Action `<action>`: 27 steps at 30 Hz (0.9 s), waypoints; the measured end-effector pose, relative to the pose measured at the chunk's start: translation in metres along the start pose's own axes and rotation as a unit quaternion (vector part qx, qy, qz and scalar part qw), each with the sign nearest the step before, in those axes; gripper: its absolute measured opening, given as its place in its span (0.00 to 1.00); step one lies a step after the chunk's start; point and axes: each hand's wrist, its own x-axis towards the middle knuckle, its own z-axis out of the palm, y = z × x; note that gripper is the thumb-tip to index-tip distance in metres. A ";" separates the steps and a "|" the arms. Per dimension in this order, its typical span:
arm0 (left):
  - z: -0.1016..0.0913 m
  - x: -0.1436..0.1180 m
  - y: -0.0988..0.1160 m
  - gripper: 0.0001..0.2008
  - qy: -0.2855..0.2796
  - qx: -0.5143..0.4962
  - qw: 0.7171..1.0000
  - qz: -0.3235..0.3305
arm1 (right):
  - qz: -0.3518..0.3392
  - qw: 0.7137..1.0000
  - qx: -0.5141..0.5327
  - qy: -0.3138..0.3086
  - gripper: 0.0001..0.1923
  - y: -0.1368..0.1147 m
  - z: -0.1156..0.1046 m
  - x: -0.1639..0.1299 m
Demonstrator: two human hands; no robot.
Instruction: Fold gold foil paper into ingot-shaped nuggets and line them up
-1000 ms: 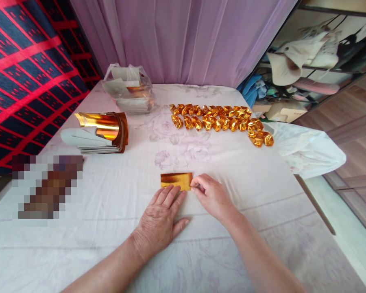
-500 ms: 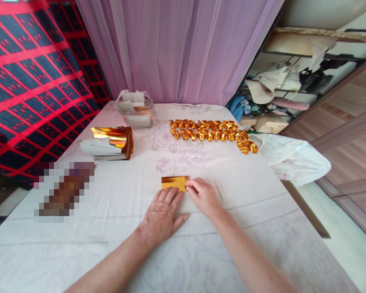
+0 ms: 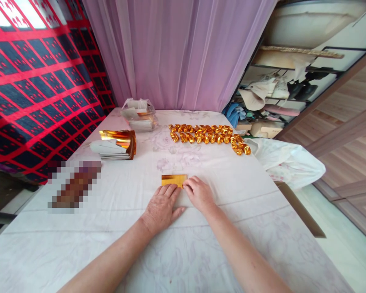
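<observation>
A small folded gold foil sheet [image 3: 173,179] lies flat on the white floral tablecloth [image 3: 201,252]. My left hand [image 3: 161,206] rests palm down, its fingertips pressing the sheet's near edge. My right hand [image 3: 198,192] pinches the sheet's right end with thumb and fingers. Further back, a double row of several folded gold paper pieces [image 3: 209,136] stretches across the cloth. At the left stands a stack of gold foil sheets [image 3: 116,144], its top sheets curled up.
A clear plastic bag of paper packs [image 3: 139,114] sits at the back by the purple curtain [image 3: 183,53]. A white plastic bag [image 3: 288,162] hangs over the table's right edge. A blurred patch [image 3: 75,187] lies at the left. Cluttered shelves [image 3: 277,93] stand at the right.
The camera has tilted up and back, so everything looks smaller and lower. Both hands stay on the gold sheet, whose visible part has grown narrower.
</observation>
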 end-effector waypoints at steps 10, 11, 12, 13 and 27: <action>-0.001 -0.005 -0.002 0.28 0.003 0.022 1.000 -0.005 | -0.002 1.000 0.001 0.007 0.08 0.001 0.002 0.000; -0.002 -0.007 -0.002 0.27 0.004 0.022 1.000 -0.006 | -0.001 1.000 0.000 0.008 0.08 0.001 0.002 0.000; -0.003 -0.008 -0.004 0.26 0.005 0.022 1.000 -0.008 | -0.001 1.000 0.000 0.010 0.08 0.001 0.002 0.000; -0.004 -0.011 -0.005 0.26 0.006 0.022 1.000 -0.010 | 0.000 1.000 0.000 0.011 0.08 0.001 0.003 0.000; -0.013 -0.014 -0.007 0.26 -0.001 0.059 0.998 -0.015 | -0.011 1.000 -0.004 0.013 0.08 0.002 0.002 -0.001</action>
